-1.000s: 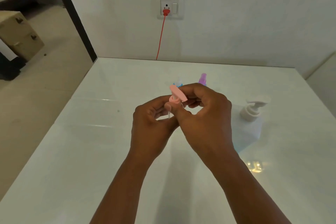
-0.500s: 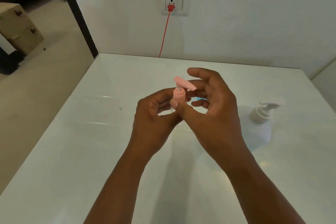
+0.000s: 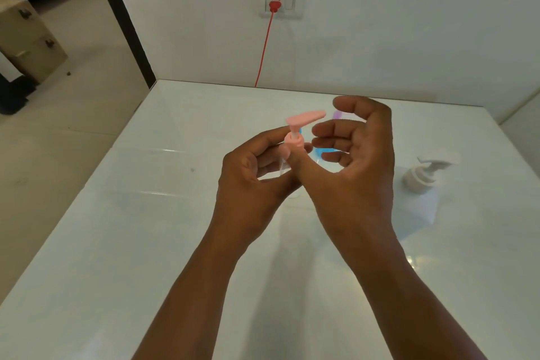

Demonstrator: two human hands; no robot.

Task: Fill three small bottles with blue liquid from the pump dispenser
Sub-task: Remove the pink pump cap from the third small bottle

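Head view: one clear small bottle (image 3: 283,167) with a glossy pink pump top (image 3: 304,123) is pinched in the left hand (image 3: 251,181); right hand (image 3: 355,164) relaxed open, thumb against its collar; one white pump dispenser (image 3: 423,184) stands right on the table (image 3: 117,242)

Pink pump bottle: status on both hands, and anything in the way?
Left hand grips pink pump bottle. Right hand open, thumb at its collar. White pump dispenser stands apart, right. Nothing blocking.
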